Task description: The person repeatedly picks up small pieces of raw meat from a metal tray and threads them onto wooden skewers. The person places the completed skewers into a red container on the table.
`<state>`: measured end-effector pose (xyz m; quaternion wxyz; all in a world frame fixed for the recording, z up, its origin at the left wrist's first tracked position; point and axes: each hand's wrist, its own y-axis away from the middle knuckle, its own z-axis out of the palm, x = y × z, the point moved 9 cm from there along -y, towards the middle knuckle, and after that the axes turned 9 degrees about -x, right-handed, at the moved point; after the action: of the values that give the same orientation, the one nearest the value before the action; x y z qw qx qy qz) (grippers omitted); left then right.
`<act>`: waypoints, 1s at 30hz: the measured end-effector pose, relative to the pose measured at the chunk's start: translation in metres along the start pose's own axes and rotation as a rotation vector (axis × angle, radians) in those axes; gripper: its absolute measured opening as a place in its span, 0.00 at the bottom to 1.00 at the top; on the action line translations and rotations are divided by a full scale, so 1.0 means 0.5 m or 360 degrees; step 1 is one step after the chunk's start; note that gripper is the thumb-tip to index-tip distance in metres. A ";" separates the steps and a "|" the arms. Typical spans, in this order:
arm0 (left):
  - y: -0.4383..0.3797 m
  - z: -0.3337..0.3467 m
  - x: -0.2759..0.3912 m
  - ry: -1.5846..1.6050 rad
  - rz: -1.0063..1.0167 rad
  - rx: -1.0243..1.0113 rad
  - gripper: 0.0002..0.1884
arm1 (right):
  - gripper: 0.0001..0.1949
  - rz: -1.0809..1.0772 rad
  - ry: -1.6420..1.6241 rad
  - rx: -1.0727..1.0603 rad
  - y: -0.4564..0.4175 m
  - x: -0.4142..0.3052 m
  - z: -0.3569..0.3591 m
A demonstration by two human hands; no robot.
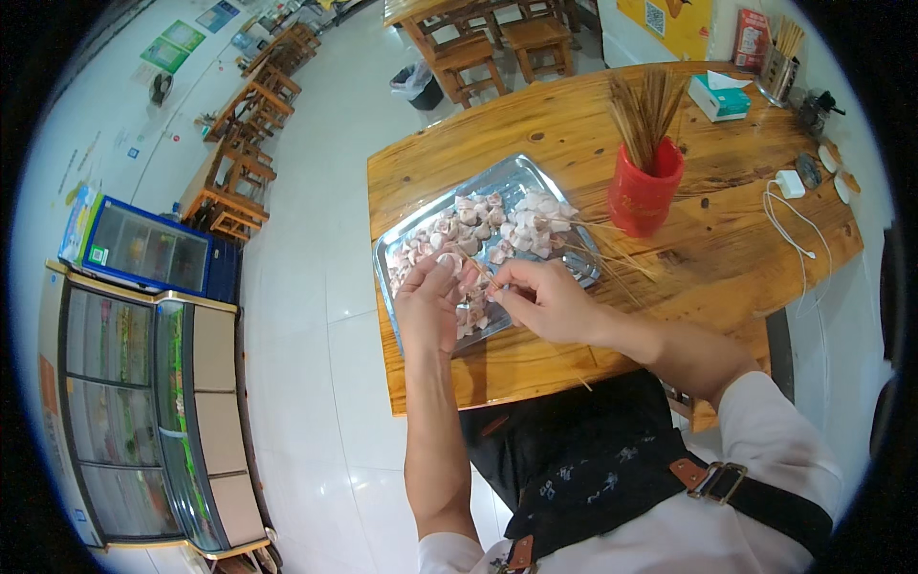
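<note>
My left hand (429, 298) pinches a small pale piece of raw meat (450, 262) above a metal tray (526, 174). A thin bamboo skewer (475, 266) is in my right hand (543, 298), with its upper end at the piece in my left fingers. How far it pierces the meat is too small to tell. Loose pale pieces (437, 233) cover the left part of the tray. At its right lies a heap of skewered pieces (536, 219), the bare skewer ends (620, 262) reaching over the rim onto the wooden table (495, 380).
Behind the tray's right side stands a red container (645, 197) full of bamboo skewers (645, 115). A tissue box (719, 99), a metal chopstick holder (778, 77) and a white charger with cable (790, 184) sit farther right. Glass-front display fridges (115, 402) line the left.
</note>
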<state>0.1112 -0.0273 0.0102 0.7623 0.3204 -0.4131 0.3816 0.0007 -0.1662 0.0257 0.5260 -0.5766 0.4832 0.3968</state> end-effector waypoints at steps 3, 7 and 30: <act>0.000 -0.020 -0.023 0.0214 -0.0111 0.0085 0.14 | 0.05 0.0044 0.0105 -0.0006 0.014 0.019 0.014; -0.012 -0.029 -0.043 0.0110 -0.0170 0.0005 0.16 | 0.05 -0.0059 0.0182 0.0014 0.026 0.005 0.008; 0.011 0.031 -0.037 -0.0062 -0.0029 0.0042 0.07 | 0.05 -0.0103 0.0202 0.0113 0.025 0.010 -0.001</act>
<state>0.0938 -0.0429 0.0022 0.7533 0.3416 -0.4199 0.3736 -0.0103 -0.1674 0.0180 0.5270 -0.5967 0.5105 0.3249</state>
